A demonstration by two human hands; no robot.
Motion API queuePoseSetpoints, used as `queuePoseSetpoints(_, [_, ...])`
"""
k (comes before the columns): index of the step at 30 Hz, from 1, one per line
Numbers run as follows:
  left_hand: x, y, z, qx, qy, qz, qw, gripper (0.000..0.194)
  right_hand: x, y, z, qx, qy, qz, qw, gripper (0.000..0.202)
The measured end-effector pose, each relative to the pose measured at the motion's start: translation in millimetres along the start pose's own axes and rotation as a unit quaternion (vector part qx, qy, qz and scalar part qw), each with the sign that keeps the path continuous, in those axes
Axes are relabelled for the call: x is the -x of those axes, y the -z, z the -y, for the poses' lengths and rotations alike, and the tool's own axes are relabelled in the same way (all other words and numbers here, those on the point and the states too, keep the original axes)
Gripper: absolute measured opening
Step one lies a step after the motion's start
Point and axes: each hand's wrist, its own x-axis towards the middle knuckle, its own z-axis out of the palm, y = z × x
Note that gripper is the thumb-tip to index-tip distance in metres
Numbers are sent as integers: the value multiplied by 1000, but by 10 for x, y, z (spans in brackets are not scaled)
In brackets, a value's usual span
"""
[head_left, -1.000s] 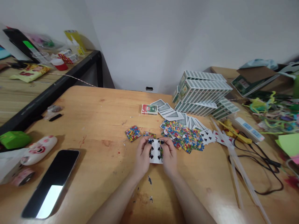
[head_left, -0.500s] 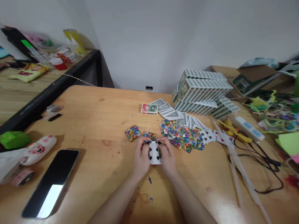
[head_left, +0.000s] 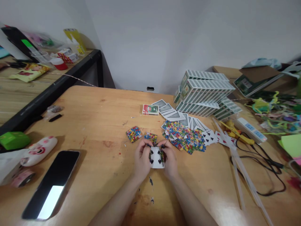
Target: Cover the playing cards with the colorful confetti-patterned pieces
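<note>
Over the tabletop (head_left: 101, 125), near its middle, the left hand (head_left: 142, 159) and the right hand (head_left: 170, 160) held a playing card (head_left: 155, 159) between them. Both hands were curled almost closed, with thumbs and fingers pinching its two sides. Its long way ran from the person toward the wall (head_left: 141, 44). The white face with black spades looked up, and one short edge pointed back at the person. It was flat and thin. Just past the hands lay a small stack (head_left: 134, 134) and a few cards (head_left: 150, 136), both dotted with bright colors. To the right spread a messy, bright pile (head_left: 188, 136), with grey-backed cards (head_left: 172, 113) fanned out behind it. Long striped boxes (head_left: 207, 91) were piled up farther back. The tabletop was tan wood, with dark and reddish stains. The wall was plain and grey.
</note>
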Motion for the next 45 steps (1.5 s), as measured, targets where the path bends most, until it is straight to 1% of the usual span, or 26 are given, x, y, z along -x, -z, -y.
queuePoseSetpoints(3, [13, 41, 3, -7, -19, 32, 999, 10, -35, 20, -23, -62, -22, 11, 998, 17])
queuePoseSetpoints(6, [0, 101, 30, -27, -43, 73, 996, 11, -77, 50, -34, -40, -67, 10, 997, 20])
queuePoseSetpoints(8, [-21, 141, 55, -40, -60, 93, 993, 12, -101, 80, -21, -20, -102, 43, 994, 25])
queuePoseSetpoints(11, [-49, 186, 96, -47, -83, 111, 989, 12, -127, 127, 16, -21, -141, 116, 983, 30])
queuePoseSetpoints(13, [-57, 204, 121, -41, -91, 125, 987, 11, -139, 154, 35, -23, -144, 150, 978, 31])
queuePoseSetpoints(15, [-59, 216, 138, -36, -91, 140, 985, 11, -146, 176, 38, -16, -141, 169, 975, 33])
queuePoseSetpoints(18, [-71, 232, 139, -34, -85, 157, 983, 10, -149, 202, 15, 5, -131, 170, 977, 33])
queuePoseSetpoints(20, [-98, 239, 119, -21, -87, 153, 984, 10, -151, 212, -4, 27, -113, 153, 981, 32])
queuePoseSetpoints(23, [-155, 228, 84, 15, -95, 119, 988, 20, -153, 202, -17, 59, -73, 105, 990, 31])
queuePoseSetpoints(24, [-172, 216, 80, 22, -91, 106, 990, 22, -151, 190, -17, 68, -59, 88, 992, 31])
queuePoseSetpoints(26, [-193, 179, 93, 13, -68, 88, 994, 19, -144, 160, -15, 79, -38, 63, 994, 31])
queuePoseSetpoints(28, [-193, 139, 130, -22, -38, 71, 996, 15, -131, 128, -13, 79, -26, 61, 995, 31])
queuePoseSetpoints(31, [-175, 103, 184, -70, -14, 57, 996, 20, -116, 102, -14, 58, -26, 78, 995, 29])
queuePoseSetpoints(34, [-168, 104, 193, -77, -15, 47, 996, 24, -113, 104, -17, 23, -36, 88, 995, 27])
queuePoseSetpoints(37, [-173, 116, 177, -74, -27, 49, 996, 26, -112, 113, -22, -16, -54, 87, 995, 26])
queuePoseSetpoints(40, [-167, 125, 175, -78, -29, 50, 995, 27, -104, 115, -31, -23, -73, 91, 993, 27])
queuePoseSetpoints(42, [-158, 131, 182, -75, -28, 49, 996, 27, -96, 110, -35, -12, -67, 88, 994, 27])
queuePoseSetpoints(45, [-148, 139, 192, -66, -30, 51, 996, 27, -82, 93, -34, -1, -41, 69, 997, 24])
